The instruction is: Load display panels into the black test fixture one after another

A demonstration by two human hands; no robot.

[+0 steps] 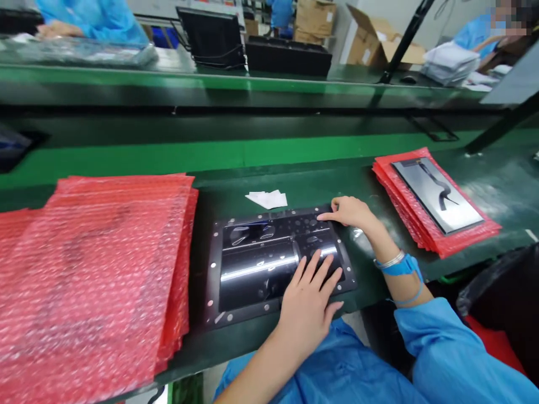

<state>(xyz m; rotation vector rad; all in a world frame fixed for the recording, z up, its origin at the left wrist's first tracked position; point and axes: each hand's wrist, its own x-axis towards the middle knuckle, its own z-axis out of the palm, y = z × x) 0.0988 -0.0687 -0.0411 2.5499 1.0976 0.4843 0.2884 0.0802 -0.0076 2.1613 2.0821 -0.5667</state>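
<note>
both hands (309, 297) (351, 212) press flat on black panel (261, 264).

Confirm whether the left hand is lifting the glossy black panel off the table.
No: the left hand lies flat on the glossy black panel.

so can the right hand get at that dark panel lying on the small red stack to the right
Probably yes. The right hand rests on the black tray's far corner, and only bare green bench lies between it and the dark panel, which sits uncovered on top.
</note>
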